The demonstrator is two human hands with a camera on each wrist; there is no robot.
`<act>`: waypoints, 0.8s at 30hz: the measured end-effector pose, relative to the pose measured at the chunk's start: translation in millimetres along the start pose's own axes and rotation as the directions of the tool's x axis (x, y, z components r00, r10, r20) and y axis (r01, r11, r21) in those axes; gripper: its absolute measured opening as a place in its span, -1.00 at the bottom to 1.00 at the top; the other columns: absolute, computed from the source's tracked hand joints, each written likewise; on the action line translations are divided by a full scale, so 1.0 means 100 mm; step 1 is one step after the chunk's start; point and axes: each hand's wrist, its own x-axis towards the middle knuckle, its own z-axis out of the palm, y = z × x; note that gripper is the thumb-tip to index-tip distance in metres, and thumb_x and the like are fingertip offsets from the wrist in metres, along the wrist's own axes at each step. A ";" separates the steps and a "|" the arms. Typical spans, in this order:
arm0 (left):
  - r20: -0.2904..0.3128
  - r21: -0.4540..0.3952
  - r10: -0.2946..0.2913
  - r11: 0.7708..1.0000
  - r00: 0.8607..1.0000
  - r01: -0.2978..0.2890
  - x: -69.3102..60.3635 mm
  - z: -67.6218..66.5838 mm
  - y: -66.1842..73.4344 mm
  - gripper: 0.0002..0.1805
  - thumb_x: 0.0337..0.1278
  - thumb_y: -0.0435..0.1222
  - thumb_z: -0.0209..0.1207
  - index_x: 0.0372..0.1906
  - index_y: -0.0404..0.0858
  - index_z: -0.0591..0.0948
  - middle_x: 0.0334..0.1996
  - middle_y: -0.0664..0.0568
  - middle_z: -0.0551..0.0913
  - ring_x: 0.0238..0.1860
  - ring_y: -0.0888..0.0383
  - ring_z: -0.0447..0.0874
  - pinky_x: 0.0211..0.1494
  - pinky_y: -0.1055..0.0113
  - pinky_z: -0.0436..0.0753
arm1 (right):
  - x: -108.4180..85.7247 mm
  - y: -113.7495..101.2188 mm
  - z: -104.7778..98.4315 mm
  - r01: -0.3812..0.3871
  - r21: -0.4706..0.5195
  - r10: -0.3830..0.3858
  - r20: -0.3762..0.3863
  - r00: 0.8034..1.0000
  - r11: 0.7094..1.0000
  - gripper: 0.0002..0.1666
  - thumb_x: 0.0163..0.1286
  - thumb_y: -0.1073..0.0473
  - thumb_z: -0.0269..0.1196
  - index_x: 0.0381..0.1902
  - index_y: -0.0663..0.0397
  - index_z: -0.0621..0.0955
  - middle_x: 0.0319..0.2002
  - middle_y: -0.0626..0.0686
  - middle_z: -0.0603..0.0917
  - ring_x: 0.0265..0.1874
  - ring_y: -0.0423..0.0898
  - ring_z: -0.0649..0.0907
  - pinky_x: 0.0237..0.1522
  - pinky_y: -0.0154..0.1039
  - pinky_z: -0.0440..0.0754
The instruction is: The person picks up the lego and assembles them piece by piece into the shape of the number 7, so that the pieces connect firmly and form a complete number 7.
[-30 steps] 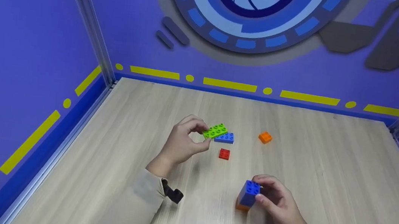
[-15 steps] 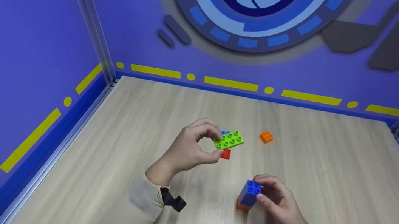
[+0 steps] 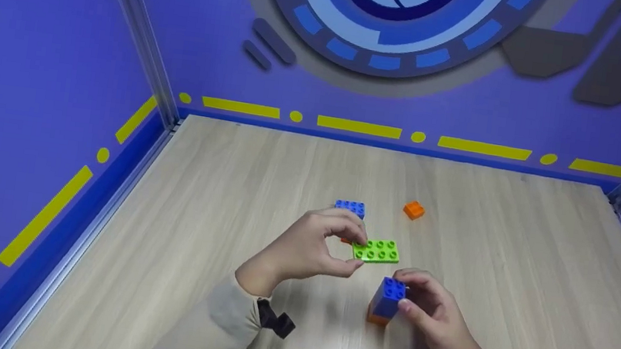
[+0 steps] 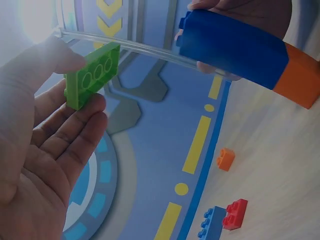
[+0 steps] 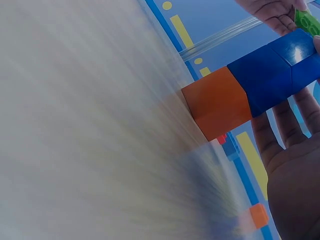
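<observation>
My left hand (image 3: 319,247) pinches a flat green toy brick (image 3: 377,251) between thumb and fingers, up off the table. Its studs face up in the head view, and its hollow underside shows in the left wrist view. My right hand (image 3: 437,320) holds an upright stack at its upper part: dark blue bricks (image 3: 388,298) on top of an orange brick (image 3: 378,318), which stands on the table. The green brick is apart from the stack, a little beyond and to its left.
A lighter blue brick (image 3: 350,207) lies behind my left hand. The red brick (image 4: 235,214) beside it is mostly hidden in the head view. A small orange brick (image 3: 414,210) sits farther back on the wooden table (image 3: 514,253). Purple-blue panels (image 3: 228,69) enclose the table.
My left hand has carried the green brick rightward and nearer, from above the lighter blue brick toward the stack. My right hand and the stack have stayed in place.
</observation>
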 end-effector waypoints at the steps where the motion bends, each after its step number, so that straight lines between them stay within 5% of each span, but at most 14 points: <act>1: 0.019 -0.003 -0.005 1.000 1.000 0.005 0.00 0.02 0.00 -0.73 0.25 -0.36 0.56 0.02 -0.22 0.82 0.07 0.00 0.80 0.05 0.27 0.74 0.28 0.25 0.84 | 0.00 0.00 0.00 -0.009 -0.002 0.009 0.003 1.000 1.000 -0.64 0.56 0.57 0.21 0.25 0.48 0.58 0.27 0.16 0.73 0.28 -0.21 0.74 0.36 -0.41 0.66; 6: 0.091 -0.059 0.011 0.998 0.996 -0.006 0.01 0.09 -0.03 -0.75 0.27 -0.40 0.55 0.02 -0.28 0.83 0.05 -0.07 0.82 0.04 0.29 0.80 0.28 0.33 0.84 | -0.01 -0.01 -0.02 -0.007 0.012 0.007 0.026 1.000 1.000 -0.63 0.60 0.54 0.19 0.30 0.49 0.55 0.30 -0.03 0.75 0.29 -0.21 0.74 0.37 -0.40 0.67; 15: 0.184 -0.093 0.031 0.996 0.982 -0.014 0.02 0.15 -0.05 -0.77 0.27 -0.45 0.53 0.00 -0.33 0.84 0.05 -0.13 0.83 0.05 0.33 0.79 0.27 0.19 0.88 | 0.00 0.01 -0.03 0.017 0.046 -0.019 0.044 0.999 0.999 -0.66 0.60 0.54 0.21 0.27 0.50 0.56 0.30 -0.07 0.76 0.29 -0.21 0.75 0.38 -0.40 0.67; 24: 0.248 0.063 -0.004 0.998 0.969 -0.012 0.02 0.19 0.01 -0.66 0.30 -0.38 0.52 0.16 -0.21 0.88 0.07 -0.01 0.83 0.00 0.37 0.73 0.19 0.45 0.81 | 0.01 0.03 -0.03 0.049 0.067 -0.053 0.062 0.997 0.997 -0.73 0.60 0.55 0.23 0.19 0.58 0.55 0.26 -0.11 0.75 0.27 -0.24 0.75 0.35 -0.39 0.69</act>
